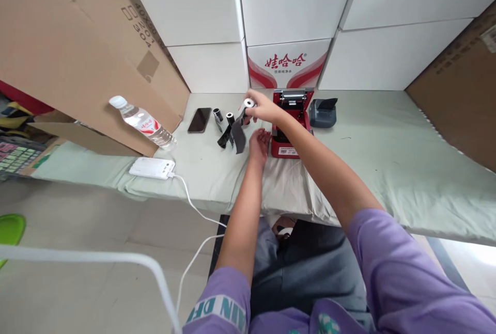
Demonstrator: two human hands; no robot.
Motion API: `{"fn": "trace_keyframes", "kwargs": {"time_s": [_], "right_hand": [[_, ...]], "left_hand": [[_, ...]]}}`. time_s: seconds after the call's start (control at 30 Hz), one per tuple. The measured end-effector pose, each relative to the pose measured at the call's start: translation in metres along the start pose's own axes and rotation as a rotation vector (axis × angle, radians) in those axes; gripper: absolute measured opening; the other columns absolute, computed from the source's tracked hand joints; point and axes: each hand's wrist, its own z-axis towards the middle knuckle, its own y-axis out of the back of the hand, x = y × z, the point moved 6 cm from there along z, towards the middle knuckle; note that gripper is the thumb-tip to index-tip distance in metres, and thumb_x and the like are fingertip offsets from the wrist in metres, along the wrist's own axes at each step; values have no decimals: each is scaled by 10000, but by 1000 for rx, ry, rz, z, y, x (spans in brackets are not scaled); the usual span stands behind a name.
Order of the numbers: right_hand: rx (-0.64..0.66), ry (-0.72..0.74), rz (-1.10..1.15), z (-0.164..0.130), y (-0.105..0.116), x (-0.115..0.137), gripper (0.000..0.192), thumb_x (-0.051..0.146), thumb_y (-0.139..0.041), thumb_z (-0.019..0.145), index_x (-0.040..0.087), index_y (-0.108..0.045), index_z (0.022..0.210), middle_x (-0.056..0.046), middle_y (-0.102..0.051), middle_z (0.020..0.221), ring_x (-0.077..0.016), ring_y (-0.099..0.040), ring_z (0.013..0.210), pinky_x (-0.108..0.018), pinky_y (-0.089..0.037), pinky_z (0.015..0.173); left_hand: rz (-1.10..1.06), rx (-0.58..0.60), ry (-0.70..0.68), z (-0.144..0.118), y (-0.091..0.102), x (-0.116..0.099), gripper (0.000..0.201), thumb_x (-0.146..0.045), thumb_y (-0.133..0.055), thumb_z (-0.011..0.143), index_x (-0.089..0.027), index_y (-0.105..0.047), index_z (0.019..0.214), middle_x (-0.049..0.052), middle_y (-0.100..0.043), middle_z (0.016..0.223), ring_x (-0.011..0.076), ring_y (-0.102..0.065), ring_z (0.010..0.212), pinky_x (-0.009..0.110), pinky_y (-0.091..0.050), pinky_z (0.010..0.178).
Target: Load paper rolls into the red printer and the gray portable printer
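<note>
My right hand [260, 107] is closed on a ribbon roll [248, 102] with a white core, and a strip of black ribbon hangs from it. My left hand [260, 142] rests palm up on the table, loosely curled with fingers apart, beside the left wall of a red printer [287, 151]. I cannot tell whether its fingertips touch the printer. The printer's lid [293, 97] stands raised, showing a roller; my right forearm hides part of the inside. Left of my hands stand two more rolls, a white-cored one [230, 117] and a dark one [217, 113].
A dark grey plastic piece [323, 113] sits right of the printer. To the left are a phone [199, 120], a tilted water bottle [145, 123] and a white power bank [152, 168] with a cable. White boxes [287, 3] line the back; cardboard [89, 40] stands left.
</note>
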Motion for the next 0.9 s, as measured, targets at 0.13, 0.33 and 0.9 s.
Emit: {"fn": "trace_keyframes", "kwargs": {"time_s": [0.13, 0.33, 0.9], "right_hand": [[-273, -46, 124, -41, 60, 13, 385, 165, -507, 957, 219, -507, 1339, -64, -702, 1208, -151, -697, 874, -279, -572, 728], [-309, -90, 184, -89, 110, -5, 171, 299, -641, 948, 206, -659, 1091, -36, -718, 988, -139, -726, 757, -275, -540, 652], [49, -163, -412, -84, 74, -22, 198, 64, -650, 790, 192, -715, 926, -80, -707, 934, -242, -639, 872, -353, -474, 740]], "left_hand": [[14, 51, -30, 5, 1, 2, 139, -121, -568, 855, -185, -636, 752, -7, -652, 689, 110, -649, 675, 244, -496, 763], [29, 8, -33, 3, 2, 1, 131, -147, -602, 854, -183, -613, 729, -19, -594, 650, 100, -625, 643, 240, -485, 756], [146, 50, -131, -3, 4, -4, 90, -163, -694, 814, -187, -633, 752, -34, -610, 677, 83, -629, 644, 206, -469, 706]]}}
